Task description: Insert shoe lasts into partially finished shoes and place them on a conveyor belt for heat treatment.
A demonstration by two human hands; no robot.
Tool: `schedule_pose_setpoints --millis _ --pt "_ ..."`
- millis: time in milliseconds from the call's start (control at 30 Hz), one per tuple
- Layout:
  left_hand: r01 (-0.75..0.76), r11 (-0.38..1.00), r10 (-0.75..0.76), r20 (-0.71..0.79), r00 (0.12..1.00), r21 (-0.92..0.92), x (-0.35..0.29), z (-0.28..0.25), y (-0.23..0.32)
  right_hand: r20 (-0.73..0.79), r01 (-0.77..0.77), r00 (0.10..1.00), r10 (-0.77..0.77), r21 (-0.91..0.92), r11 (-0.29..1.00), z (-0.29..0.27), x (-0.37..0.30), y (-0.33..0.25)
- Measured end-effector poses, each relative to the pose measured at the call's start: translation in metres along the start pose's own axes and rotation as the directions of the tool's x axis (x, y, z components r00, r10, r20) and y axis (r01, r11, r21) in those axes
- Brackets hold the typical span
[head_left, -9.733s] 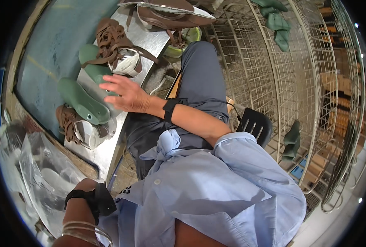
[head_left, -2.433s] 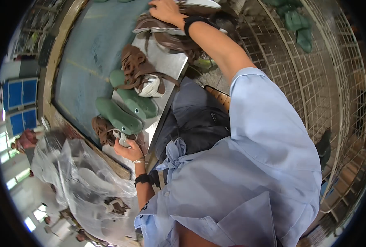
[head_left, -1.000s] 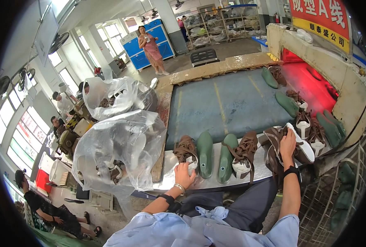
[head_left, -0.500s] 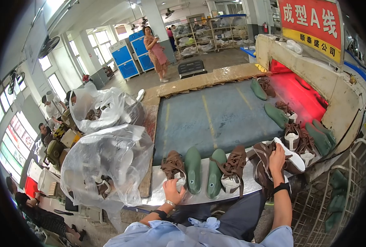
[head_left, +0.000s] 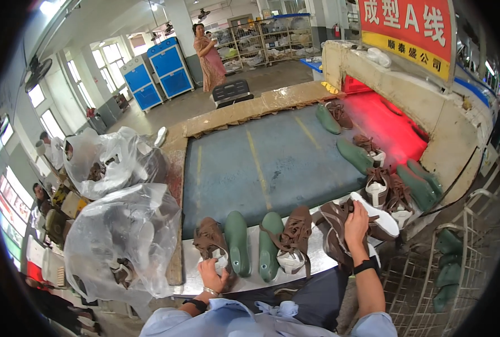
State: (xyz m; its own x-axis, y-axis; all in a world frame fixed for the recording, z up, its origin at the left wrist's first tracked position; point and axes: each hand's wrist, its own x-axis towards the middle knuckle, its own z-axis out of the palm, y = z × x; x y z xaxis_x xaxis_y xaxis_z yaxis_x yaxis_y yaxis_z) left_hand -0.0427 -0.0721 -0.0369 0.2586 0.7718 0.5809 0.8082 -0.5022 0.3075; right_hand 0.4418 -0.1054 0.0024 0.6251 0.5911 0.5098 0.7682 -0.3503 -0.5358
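Note:
My left hand is at the white heel end of a brown lace-up shoe upper on the metal ledge, its fingers curled against the heel. Beside that upper stands a green shoe last. A second green last leans next to another brown upper, whose strap crosses the last. To the right, my right hand grips a brown shoe piece with a white sole-shaped part, tilted on its side. More brown upper material lies just left of that hand, partly covered.
A grey conveyor belt runs beyond the ledge into a red-lit machine opening. More lasts and uppers sit along its right side. Clear plastic bags of uppers stand left. A wire rack with green lasts is at right.
The whole view has swung, so the belt, bags and shoes appear farther left. Both hands stay at the same shoe pieces, with little visible movement against them.

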Motion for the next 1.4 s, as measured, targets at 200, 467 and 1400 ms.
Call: schedule_pose_setpoints --millis 200,467,1400 --pt "-0.049 0.997 0.048 -0.02 0.999 -0.066 0.001 0.003 -0.003 -0.029 -0.008 1.0 0.009 0.025 1.0 0.009 0.001 0.006" --pt "-0.02 0.989 0.014 -0.038 0.999 -0.146 0.007 -0.005 0.007 -0.017 -0.008 1.0 0.008 0.02 1.0 0.004 0.001 0.01" --pt "0.022 0.986 -0.03 -0.048 0.998 -0.167 -0.002 -0.001 -0.001 0.007 -0.045 0.999 0.044 0.06 0.997 0.001 -0.012 0.006"
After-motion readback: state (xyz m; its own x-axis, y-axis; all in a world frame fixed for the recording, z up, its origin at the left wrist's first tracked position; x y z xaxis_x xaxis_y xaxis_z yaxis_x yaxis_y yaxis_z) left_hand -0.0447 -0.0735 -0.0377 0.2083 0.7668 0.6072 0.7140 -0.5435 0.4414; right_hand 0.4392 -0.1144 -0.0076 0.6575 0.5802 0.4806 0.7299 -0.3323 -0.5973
